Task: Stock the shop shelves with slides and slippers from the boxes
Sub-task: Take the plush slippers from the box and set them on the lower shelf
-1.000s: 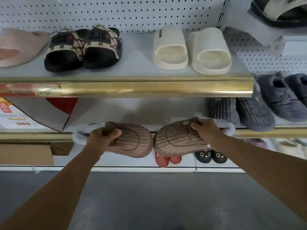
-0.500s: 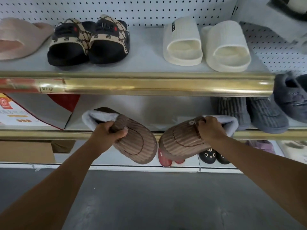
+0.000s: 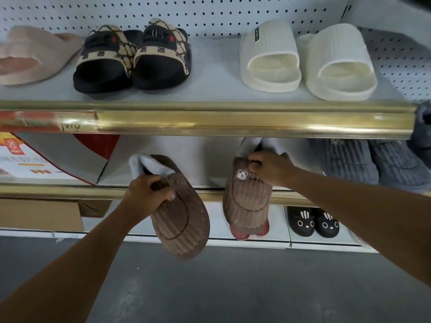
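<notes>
I hold a pair of brown ribbed slippers with pale fleece lining in front of the middle shelf. My left hand grips the left brown slipper at its collar, toe hanging down toward me over the gold shelf edge. My right hand grips the right brown slipper, which has a small bear badge; its heel reaches under the upper shelf and its toe points down. Part of its collar is hidden by the gold rail above.
The upper shelf carries a pink slipper, black patterned slides and white slides. Grey ribbed slippers sit right on the middle shelf, a printed box left. Below are black cat-face slippers, red slippers and a cardboard box.
Both slippers have turned from lying sideways to toes pointing down, heels toward the shelf. My hands have spread apart and moved closer to the middle shelf; the view has moved nearer.
</notes>
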Demonstrator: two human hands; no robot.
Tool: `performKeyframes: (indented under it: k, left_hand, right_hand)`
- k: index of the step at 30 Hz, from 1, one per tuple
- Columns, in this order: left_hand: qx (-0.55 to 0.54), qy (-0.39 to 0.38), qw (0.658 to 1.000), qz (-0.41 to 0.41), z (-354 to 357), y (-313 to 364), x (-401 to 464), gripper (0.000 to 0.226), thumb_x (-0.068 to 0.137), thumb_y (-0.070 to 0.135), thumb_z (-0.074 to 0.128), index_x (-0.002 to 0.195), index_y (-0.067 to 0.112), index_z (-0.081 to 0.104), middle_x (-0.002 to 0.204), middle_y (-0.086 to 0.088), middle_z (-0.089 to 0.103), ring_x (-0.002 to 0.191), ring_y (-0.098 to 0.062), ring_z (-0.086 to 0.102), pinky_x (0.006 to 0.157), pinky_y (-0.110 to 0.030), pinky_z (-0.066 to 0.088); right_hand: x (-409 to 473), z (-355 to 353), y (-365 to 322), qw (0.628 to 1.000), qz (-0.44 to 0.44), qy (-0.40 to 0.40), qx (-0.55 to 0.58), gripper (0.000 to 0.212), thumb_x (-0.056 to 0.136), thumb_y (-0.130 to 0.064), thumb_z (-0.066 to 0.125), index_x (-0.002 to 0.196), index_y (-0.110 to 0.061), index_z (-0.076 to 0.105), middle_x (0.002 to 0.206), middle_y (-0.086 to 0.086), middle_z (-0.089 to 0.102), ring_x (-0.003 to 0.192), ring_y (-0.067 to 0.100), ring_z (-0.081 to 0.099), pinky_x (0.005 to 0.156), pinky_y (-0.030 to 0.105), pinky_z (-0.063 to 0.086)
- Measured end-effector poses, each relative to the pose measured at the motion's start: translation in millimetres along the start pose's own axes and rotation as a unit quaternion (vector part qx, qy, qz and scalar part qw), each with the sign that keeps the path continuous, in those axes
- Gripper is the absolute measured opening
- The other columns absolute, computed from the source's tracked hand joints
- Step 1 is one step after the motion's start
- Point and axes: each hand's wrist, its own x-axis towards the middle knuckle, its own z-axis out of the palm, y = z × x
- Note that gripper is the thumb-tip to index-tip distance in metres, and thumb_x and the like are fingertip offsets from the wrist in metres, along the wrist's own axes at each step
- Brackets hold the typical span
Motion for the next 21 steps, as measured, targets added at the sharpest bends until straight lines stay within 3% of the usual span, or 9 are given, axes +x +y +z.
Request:
performKeyframes:
  k: [4, 7, 9, 11, 13, 15, 18, 19, 21]
  left_hand:
    - [0.023, 0.003, 1.0, 0.015, -0.1, -11.8, 6.6, 0.021, 0.073, 0.01, 0.074, 0.057, 0.016, 0.063, 0.044, 0.012, 0.054, 0.048, -0.001, 0.051, 0.05, -0.018, 0.035]
    - [0.016, 0.001, 0.999, 0.032, 2.1, -18.3, 12.3, 0.019, 0.07, 0.011, 0.077, 0.057, 0.01, 0.063, 0.049, 0.004, 0.053, 0.054, -0.012, 0.051, 0.053, -0.026, 0.036]
    - [0.015, -0.004, 0.999, 0.047, 3.5, -18.9, 13.8, 0.02, 0.069, 0.011, 0.078, 0.057, 0.01, 0.062, 0.053, -0.001, 0.055, 0.055, -0.014, 0.051, 0.055, -0.027, 0.036]
    - [0.012, -0.008, 0.998, 0.061, 5.0, -18.2, 12.9, 0.023, 0.068, 0.01, 0.079, 0.056, 0.009, 0.059, 0.053, -0.002, 0.053, 0.053, -0.013, 0.048, 0.054, -0.026, 0.034]
    - [0.004, -0.009, 0.998, 0.063, 6.0, -15.7, 10.1, 0.023, 0.068, 0.011, 0.079, 0.058, 0.007, 0.059, 0.054, -0.002, 0.052, 0.054, -0.013, 0.049, 0.055, -0.027, 0.034]
    - [-0.002, -0.01, 0.998, 0.064, 6.0, -10.3, 6.1, 0.024, 0.069, 0.012, 0.079, 0.057, 0.01, 0.058, 0.052, 0.004, 0.05, 0.053, -0.011, 0.048, 0.055, -0.027, 0.034]
    - [-0.004, 0.007, 0.996, 0.084, 7.4, 2.6, -0.3, 0.028, 0.07, 0.01, 0.079, 0.055, 0.014, 0.056, 0.047, 0.009, 0.046, 0.051, -0.01, 0.045, 0.055, -0.025, 0.034]
    - [-0.002, 0.021, 0.996, 0.091, 8.5, 7.8, -2.2, 0.03, 0.07, 0.01, 0.078, 0.055, 0.015, 0.054, 0.048, 0.008, 0.045, 0.051, -0.012, 0.045, 0.055, -0.026, 0.034]
    - [0.003, 0.049, 0.993, 0.103, 12.1, 18.8, -6.8, 0.034, 0.071, 0.011, 0.078, 0.054, 0.018, 0.049, 0.05, 0.005, 0.045, 0.052, -0.015, 0.044, 0.055, -0.027, 0.034]
  right_hand:
    - [54.6, 1.4, -23.4, 0.999, -0.031, 0.01, -0.035, 0.025, 0.097, -0.028, 0.033, 0.095, -0.036, 0.056, 0.11, -0.005, 0.054, 0.114, 0.024, 0.047, 0.092, 0.039, 0.029]
    - [84.9, 11.2, -29.8, 0.997, -0.027, 0.059, -0.035, 0.023, 0.097, -0.027, 0.037, 0.101, -0.03, 0.059, 0.121, 0.001, 0.06, 0.116, 0.027, 0.05, 0.085, 0.034, 0.032]
    - [93.4, 18.3, -31.6, 0.999, -0.005, 0.011, -0.037, 0.029, 0.098, -0.026, 0.042, 0.125, -0.022, 0.051, 0.14, 0.009, 0.047, 0.128, 0.03, 0.041, 0.095, 0.036, 0.032]
    - [91.3, 23.8, -30.2, 0.999, 0.002, -0.035, -0.016, 0.05, 0.097, -0.023, 0.046, 0.145, -0.015, 0.032, 0.153, 0.015, 0.026, 0.138, 0.033, 0.026, 0.107, 0.037, 0.026]
    - [81.4, 26.4, -26.2, 0.998, 0.0, 0.009, 0.057, 0.066, 0.093, -0.017, 0.05, 0.152, -0.018, 0.019, 0.156, 0.012, 0.018, 0.14, 0.035, 0.02, 0.109, 0.041, 0.027]
    - [63.3, 30.0, -23.4, 0.988, -0.019, 0.113, 0.099, 0.063, 0.089, -0.013, 0.051, 0.147, -0.019, 0.028, 0.149, 0.012, 0.029, 0.134, 0.034, 0.027, 0.103, 0.045, 0.035]
    - [26.2, 42.3, -28.2, 0.959, -0.058, 0.234, 0.148, 0.038, 0.09, -0.015, 0.053, 0.129, -0.013, 0.051, 0.121, 0.012, 0.054, 0.112, 0.03, 0.048, 0.088, 0.044, 0.046]
    - [11.1, 45.1, -33.5, 0.948, -0.058, 0.227, 0.215, 0.032, 0.092, -0.018, 0.054, 0.123, -0.013, 0.055, 0.111, 0.009, 0.06, 0.103, 0.027, 0.054, 0.084, 0.043, 0.048]
    - [-17.9, 54.0, -42.0, 0.925, -0.036, 0.141, 0.352, 0.031, 0.093, -0.028, 0.059, 0.12, -0.013, 0.057, 0.1, 0.001, 0.064, 0.091, 0.019, 0.061, 0.078, 0.034, 0.05]
